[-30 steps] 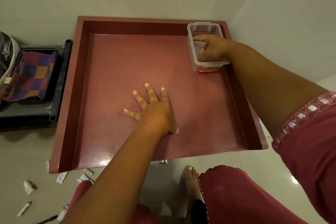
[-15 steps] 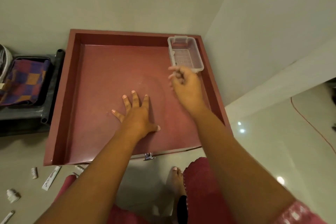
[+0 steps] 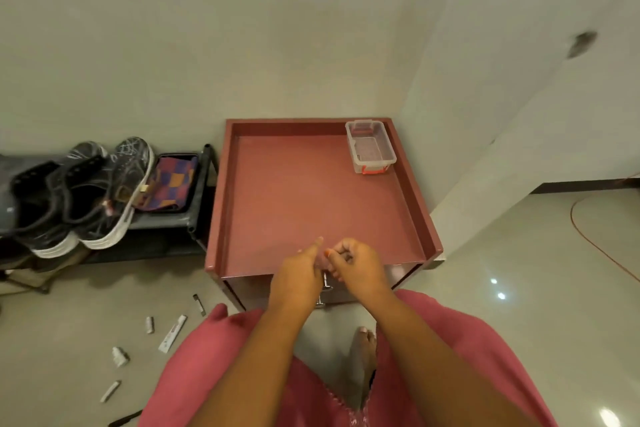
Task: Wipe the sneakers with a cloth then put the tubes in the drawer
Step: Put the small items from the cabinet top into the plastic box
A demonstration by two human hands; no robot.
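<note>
Tubes [image 3: 172, 333]: several, loose on floor left of drawer [image 3: 363, 288], apart; longest white one lying diagonal, far end up-right toward cabinet. Sneakers [image 3: 86, 194] on low rack, toes away (cloth [image 3: 173, 184] just beside). Left hand [image 3: 298, 274], right hand [image 3: 356, 263]: fingers curled at drawer front; hold on handle cannot be told.

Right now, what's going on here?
A person stands over a red cabinet, both hands at its front edge above the drawer handle. The left hand and right hand are close together, fingers loosely curled; whether either holds anything is unclear. A clear plastic box sits in the top's far right corner. The tubes lie on the floor, none in the drawer yet. The sneakers and checked cloth sit on the rack to the left.
</note>
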